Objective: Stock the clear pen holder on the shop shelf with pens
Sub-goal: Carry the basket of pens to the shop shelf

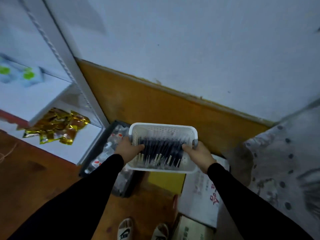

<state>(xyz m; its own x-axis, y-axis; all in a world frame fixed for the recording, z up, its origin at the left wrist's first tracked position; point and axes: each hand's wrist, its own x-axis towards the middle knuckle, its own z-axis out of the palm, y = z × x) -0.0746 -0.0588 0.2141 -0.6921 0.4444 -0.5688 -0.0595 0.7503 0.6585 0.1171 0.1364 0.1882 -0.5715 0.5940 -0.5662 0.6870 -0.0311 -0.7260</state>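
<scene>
— Pens (161,146) are lying loose in a white basket (188,168). How are the fingers sitting?

— Left hand (129,149) and right hand (199,153) are each curling over a side rim of the basket, thumbs inside, carrying it above a crate of bottles (103,153).

— And the risk?

— The basket is tilting slightly; any tipping could be sending pens sliding out. The clear holder isn't showing; the shelf (43,104) is standing left of the basket.
</scene>
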